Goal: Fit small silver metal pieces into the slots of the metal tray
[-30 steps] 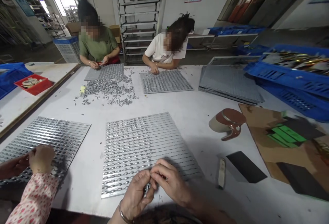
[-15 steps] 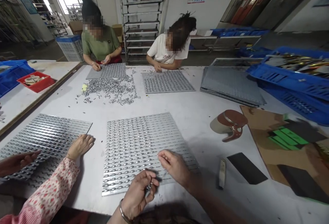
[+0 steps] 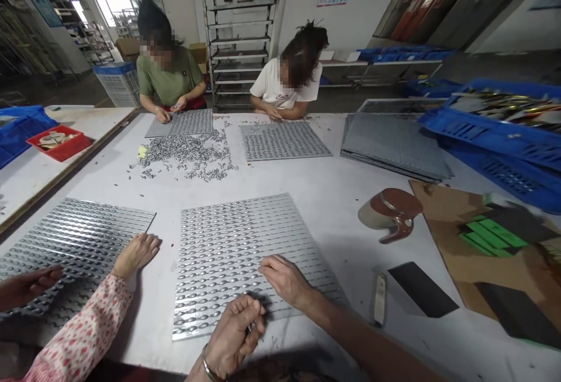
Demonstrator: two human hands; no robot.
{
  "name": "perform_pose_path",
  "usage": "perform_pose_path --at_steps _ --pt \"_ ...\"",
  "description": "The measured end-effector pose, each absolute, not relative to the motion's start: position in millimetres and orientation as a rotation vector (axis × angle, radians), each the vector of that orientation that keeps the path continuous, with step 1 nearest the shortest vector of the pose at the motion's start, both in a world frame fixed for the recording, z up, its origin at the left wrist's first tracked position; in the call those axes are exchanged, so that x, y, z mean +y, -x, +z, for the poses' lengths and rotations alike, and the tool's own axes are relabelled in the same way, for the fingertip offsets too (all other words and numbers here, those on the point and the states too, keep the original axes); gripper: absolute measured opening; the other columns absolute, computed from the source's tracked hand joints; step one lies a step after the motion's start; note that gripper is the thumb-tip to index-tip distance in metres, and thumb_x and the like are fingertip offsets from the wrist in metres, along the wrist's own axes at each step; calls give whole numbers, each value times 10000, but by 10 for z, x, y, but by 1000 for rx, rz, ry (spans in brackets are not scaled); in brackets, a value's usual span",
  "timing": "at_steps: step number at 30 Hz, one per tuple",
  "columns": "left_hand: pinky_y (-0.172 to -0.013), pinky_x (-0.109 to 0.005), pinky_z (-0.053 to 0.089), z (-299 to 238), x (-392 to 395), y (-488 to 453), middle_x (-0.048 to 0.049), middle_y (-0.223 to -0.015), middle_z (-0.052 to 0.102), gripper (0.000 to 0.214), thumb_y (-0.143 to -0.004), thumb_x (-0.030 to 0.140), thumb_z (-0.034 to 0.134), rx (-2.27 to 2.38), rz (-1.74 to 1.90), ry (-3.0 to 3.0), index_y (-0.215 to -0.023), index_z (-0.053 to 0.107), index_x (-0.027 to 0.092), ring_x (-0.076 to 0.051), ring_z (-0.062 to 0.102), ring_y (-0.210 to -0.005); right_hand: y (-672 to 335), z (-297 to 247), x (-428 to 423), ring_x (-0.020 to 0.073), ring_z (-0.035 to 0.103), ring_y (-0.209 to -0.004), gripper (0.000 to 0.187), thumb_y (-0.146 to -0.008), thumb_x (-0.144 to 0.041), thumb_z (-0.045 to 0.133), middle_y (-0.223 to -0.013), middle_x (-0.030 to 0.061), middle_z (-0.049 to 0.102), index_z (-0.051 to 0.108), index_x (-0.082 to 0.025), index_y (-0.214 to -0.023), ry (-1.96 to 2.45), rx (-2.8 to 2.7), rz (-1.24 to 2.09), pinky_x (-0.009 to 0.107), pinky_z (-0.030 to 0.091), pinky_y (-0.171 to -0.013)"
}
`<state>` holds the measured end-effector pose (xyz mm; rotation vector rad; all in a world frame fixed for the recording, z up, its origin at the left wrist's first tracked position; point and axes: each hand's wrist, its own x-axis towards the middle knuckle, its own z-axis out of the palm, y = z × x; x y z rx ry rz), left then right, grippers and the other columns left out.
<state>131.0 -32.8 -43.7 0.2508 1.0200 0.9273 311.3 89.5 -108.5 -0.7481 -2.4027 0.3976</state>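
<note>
Left hand [image 3: 234, 335] sits at the near edge of the metal sheet [image 3: 245, 242], fingers curled tight round a small dark metal piece [image 3: 249, 327] that barely shows, so what it is can't be told. Right hand [image 3: 287, 280] lies on the sheet's near right part, fingers loosely bent with tips touching the stamped rows; whether it grips anything can't be told. The sheet lies flat on the white table [image 3: 333, 195], centre front. A co-worker's hand [image 3: 135, 253] in a floral sleeve rests by a second sheet [image 3: 74, 242] to the left. Loose pile of metal parts [image 3: 184, 154] lies further back, well apart. Tape dispenser [image 3: 390, 212] and a small scraper [image 3: 379, 297] sit to the right, near a dark card [image 3: 423, 288].
</note>
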Motion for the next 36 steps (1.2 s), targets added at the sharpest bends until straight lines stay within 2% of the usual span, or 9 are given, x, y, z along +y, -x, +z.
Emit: perform_pose_path --at_steps 3,6,9,15,20,25,31,33,36 --pt "-447 -211 68 -424 -316 -1299 9 -569 593 246 -820 398 899 1049 953 -226 -768 805 176 -24 282 -435 -3154 -1006 883 222 658 -932 312 -1040 -68 481 -982 74 708 745 -234 -1056 739 -2409 478 332 584 -829" --pt "-494 -175 187 -407 -314 -1288 -26 -634 644 155 -817 314 909 1038 1003 -166 -825 861 167 -35 387 -523 -3175 -962 858 218 671 -918 293 -1067 -113 471 -993 74 709 732 -235 -1121 799 -2347 547 338 595 -821" --pt "-545 -173 288 -415 -318 -1286 -43 -713 708 144 -756 261 952 1024 1021 -145 -855 872 193 -57 450 -588 -3153 -968 836 197 669 -858 266 -1094 -171 475 -936 50 699 730 -242 -1070 906 -2316 583 303 575 -774" --pt "-457 -188 127 -476 -307 -1305 -19 -699 708 322 -632 364 1020 998 1086 -145 -791 809 180 -25 321 -492 -3051 -1031 857 173 641 -805 228 -1089 -203 530 -936 36 678 709 -246 -955 1073 -2372 587 259 506 -723" --pt "-435 -179 145 -451 -276 -1271 -14 -695 697 493 -513 411 1065 1013 1095 -125 -786 755 143 -16 319 -485 -3044 -1075 876 177 630 -784 260 -1097 -180 465 -940 47 675 681 -233 -963 1077 -2468 480 267 505 -703" --pt "-417 -173 153 -442 -228 -1269 -23 -724 717 530 -494 392 1074 1004 1128 -91 -822 753 125 -8 311 -473 -3059 -1087 892 193 641 -798 280 -1090 -169 434 -933 60 673 671 -225 -951 1062 -2459 523 285 535 -716" --pt "-406 -176 126 -440 -225 -1282 -23 -747 718 503 -502 380 1069 976 1150 -81 -777 727 134 4 271 -461 -3074 -774 733 221 705 -898 173 -1012 -234 575 -1032 75 732 700 -232 -1132 1101 -2186 890 332 589 -810" --pt "-416 -185 113 -426 -236 -1290 -2 -707 685 449 -553 375 1049 966 1160 -104 -754 723 140 1 256 -459 -3034 -628 576 215 717 -885 136 -997 -289 622 -983 51 751 721 -247 -1080 1100 -2050 1116 325 589 -807" --pt "-457 -201 111 -397 -251 -1315 65 -527 482 265 -751 308 938 974 1138 -149 -723 716 165 -19 234 -447 -2933 -513 326 209 720 -813 172 -969 -409 680 -856 23 749 713 -245 -930 1103 -1806 1441 309 586 -741"
